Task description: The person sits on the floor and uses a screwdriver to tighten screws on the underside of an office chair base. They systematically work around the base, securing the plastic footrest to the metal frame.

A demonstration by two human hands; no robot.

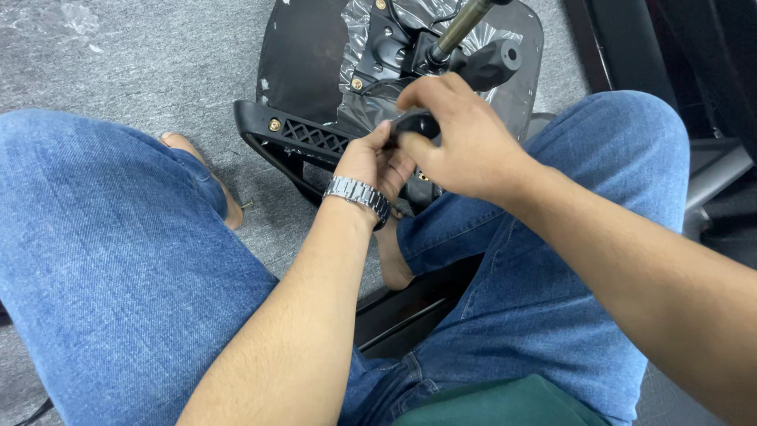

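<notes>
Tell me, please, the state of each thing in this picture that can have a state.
Left hand: closed on the small black part, with the right hand.
Right hand: fingers curled over the small black part.
Black upturned chair seat: lying bottom-up on the grey carpet.
Black plastic armrest: attached to the seat, brass bolt in place.
Metal gas cylinder: standing up from the seat mechanism.
Steel wristwatch: fastened on left wrist.

Single head-worn view, looking steeply down, close over lap, carpeted floor beyond

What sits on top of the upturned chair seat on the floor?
On the chair seat lie crinkled clear plastic wrap, a black mechanism plate and a metal cylinder. The right hand and left hand cover the seat's near edge.
</notes>
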